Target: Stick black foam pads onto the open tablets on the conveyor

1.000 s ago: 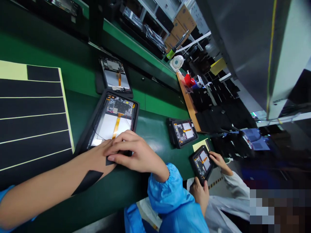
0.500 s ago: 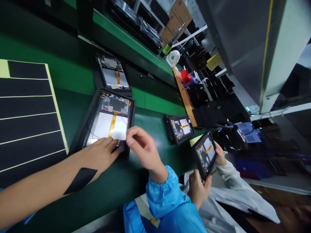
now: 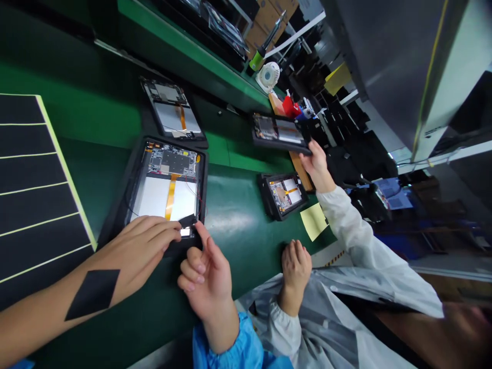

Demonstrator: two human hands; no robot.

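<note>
Seemingly limp black tape strip (image 3: 188, 221) just beyond the flat left hand (image 3: 139, 241) and loosely open right hand (image 3: 205, 281) (no clear pinch), best held by its free end.

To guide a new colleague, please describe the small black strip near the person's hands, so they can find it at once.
On the green workbench, find the opened tablet beside the striped black mat. At its near edge, between the left hand and right hand, lies the black strip, far smaller than the black patch on the forearm.
</note>
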